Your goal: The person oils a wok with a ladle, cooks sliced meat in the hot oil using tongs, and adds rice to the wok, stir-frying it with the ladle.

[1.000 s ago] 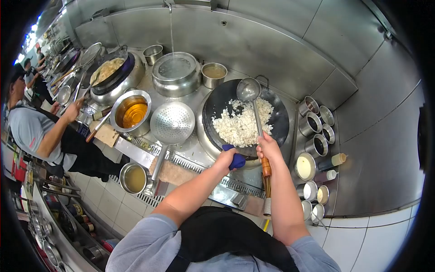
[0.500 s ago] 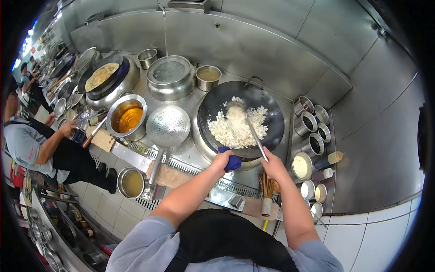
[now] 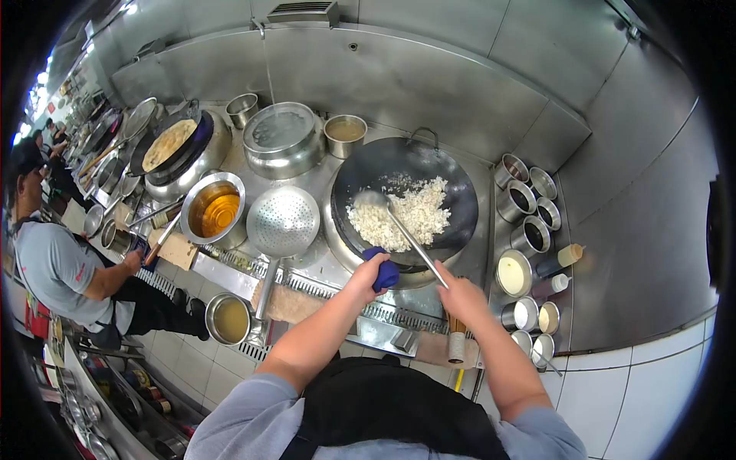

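Observation:
A large black wok (image 3: 452,172) sits on the burner in front of me, with white rice (image 3: 418,215) spread over its bottom. My left hand (image 3: 376,274) is closed round a folded blue cloth (image 3: 386,268) at the wok's near rim; the part of the wok under the cloth is hidden. My right hand (image 3: 462,297) grips the handle of a long metal ladle (image 3: 414,241). The ladle's bowl rests at the left side of the rice. Below my right hand stands a bamboo wok brush (image 3: 457,345), partly covered by it.
Left of the wok lie a perforated strainer (image 3: 283,222), a pot of orange oil (image 3: 218,207) and a lidded-looking steel pot (image 3: 284,146). Several seasoning containers (image 3: 514,274) line the right side. A co-worker (image 3: 61,261) stands at the far left near another wok (image 3: 199,142).
The ladle's bowl has moved from the back middle of the rice to its left side, and the rice has shifted. My right hand has come slightly nearer me. The co-worker's posture has changed.

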